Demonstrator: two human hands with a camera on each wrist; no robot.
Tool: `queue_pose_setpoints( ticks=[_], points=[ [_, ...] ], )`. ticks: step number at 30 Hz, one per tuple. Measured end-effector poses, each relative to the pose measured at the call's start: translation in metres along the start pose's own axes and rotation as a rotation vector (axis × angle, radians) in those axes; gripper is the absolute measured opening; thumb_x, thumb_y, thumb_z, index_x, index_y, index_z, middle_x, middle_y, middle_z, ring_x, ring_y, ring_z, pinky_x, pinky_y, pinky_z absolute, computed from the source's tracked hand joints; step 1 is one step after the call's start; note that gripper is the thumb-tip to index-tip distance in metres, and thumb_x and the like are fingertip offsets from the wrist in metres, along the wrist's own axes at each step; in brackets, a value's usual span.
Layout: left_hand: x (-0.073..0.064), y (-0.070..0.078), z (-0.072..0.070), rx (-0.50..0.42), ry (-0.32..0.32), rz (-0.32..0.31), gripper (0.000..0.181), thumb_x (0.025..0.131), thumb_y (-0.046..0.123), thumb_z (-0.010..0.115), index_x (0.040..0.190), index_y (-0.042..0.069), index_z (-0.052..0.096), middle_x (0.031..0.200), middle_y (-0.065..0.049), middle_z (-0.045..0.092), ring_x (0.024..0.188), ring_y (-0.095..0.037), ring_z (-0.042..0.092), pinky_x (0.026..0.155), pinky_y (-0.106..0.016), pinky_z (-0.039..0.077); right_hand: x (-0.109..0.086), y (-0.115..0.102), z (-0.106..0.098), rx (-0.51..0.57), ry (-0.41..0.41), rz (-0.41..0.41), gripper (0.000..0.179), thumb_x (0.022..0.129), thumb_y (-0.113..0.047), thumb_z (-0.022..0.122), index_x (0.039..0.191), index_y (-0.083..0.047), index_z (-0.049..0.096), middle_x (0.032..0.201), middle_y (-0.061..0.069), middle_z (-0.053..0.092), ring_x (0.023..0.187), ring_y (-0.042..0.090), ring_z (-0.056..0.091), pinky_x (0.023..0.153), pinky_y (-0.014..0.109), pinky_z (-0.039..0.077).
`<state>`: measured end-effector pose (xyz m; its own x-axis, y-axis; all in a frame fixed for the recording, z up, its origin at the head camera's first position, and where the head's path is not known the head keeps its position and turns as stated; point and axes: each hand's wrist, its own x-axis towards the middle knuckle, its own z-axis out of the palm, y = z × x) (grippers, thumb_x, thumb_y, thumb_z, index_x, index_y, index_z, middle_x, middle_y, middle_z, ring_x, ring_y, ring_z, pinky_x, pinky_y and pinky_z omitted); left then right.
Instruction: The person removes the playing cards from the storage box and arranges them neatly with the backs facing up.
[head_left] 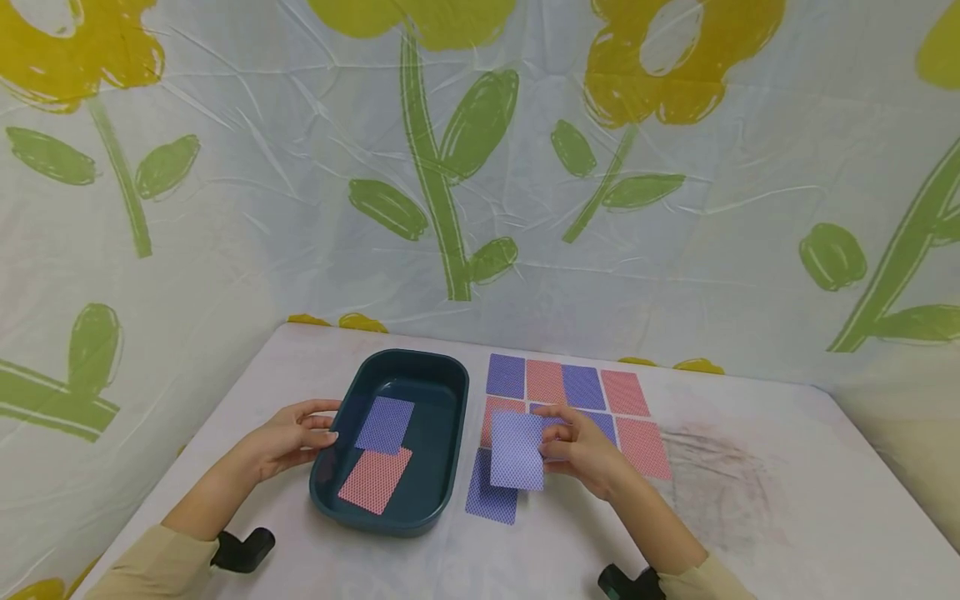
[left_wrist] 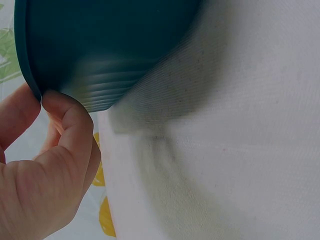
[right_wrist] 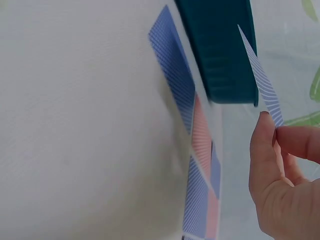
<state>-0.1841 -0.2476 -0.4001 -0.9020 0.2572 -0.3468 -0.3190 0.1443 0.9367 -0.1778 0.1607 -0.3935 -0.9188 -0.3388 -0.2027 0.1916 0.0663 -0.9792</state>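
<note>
My right hand (head_left: pixel 585 450) pinches a blue-patterned playing card (head_left: pixel 516 450) by its right edge, raised over the laid-out cards. In the right wrist view that card (right_wrist: pixel 262 80) stands edge-on between thumb and finger. On the left, my left hand (head_left: pixel 292 437) grips the rim of a dark teal tray (head_left: pixel 438 492); the left wrist view shows thumb and finger pinching the rim (left_wrist: pixel 31 75). Inside the tray lie a blue card (head_left: pixel 385 423) and a red card (head_left: pixel 375 481), which touch. Below the held card, a blue card (head_left: pixel 491 496) lies partly hidden on the table.
Right of the tray, rows of red and blue cards lie face down, among them a red card (head_left: pixel 643 450) at the right end and a blue card (head_left: pixel 506 375) at the back left. A flower-printed curtain (head_left: pixel 525 250) hangs behind the white table (head_left: pixel 787 500).
</note>
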Motion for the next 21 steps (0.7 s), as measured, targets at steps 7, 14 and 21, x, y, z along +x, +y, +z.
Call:
queue_pose_setpoints(
  ticks=[7, 14, 21],
  points=[
    [0.0, -0.001, 0.0, -0.004, 0.001, 0.002, 0.065, 0.086, 0.0, 0.061, 0.141, -0.006, 0.026, 0.11, -0.014, 0.049, 0.088, -0.017, 0.055, 0.076, -0.028, 0.049, -0.009, 0.01, -0.012, 0.02, 0.016, 0.012, 0.057, 0.083, 0.008, 0.054, 0.135, 0.008, 0.031, 0.081, 0.001, 0.05, 0.075, 0.015, 0.053, 0.067, 0.029, 0.051],
    [0.0, -0.001, 0.0, -0.003, 0.005, 0.001, 0.064, 0.086, 0.0, 0.061, 0.141, -0.006, 0.027, 0.11, -0.014, 0.05, 0.088, -0.017, 0.055, 0.076, -0.028, 0.049, -0.016, 0.022, -0.024, -0.018, 0.023, 0.033, 0.059, 0.081, 0.008, 0.055, 0.134, 0.009, 0.03, 0.08, 0.002, 0.05, 0.073, 0.014, 0.054, 0.065, 0.028, 0.052],
    [0.0, -0.001, 0.0, -0.005, 0.001, 0.004, 0.064, 0.087, 0.0, 0.06, 0.141, -0.006, 0.027, 0.108, -0.013, 0.05, 0.087, -0.017, 0.055, 0.075, -0.028, 0.049, -0.022, 0.033, -0.031, -0.042, 0.026, 0.065, 0.06, 0.08, 0.009, 0.056, 0.134, 0.011, 0.03, 0.077, 0.001, 0.05, 0.072, 0.015, 0.053, 0.064, 0.027, 0.052]
  ],
)
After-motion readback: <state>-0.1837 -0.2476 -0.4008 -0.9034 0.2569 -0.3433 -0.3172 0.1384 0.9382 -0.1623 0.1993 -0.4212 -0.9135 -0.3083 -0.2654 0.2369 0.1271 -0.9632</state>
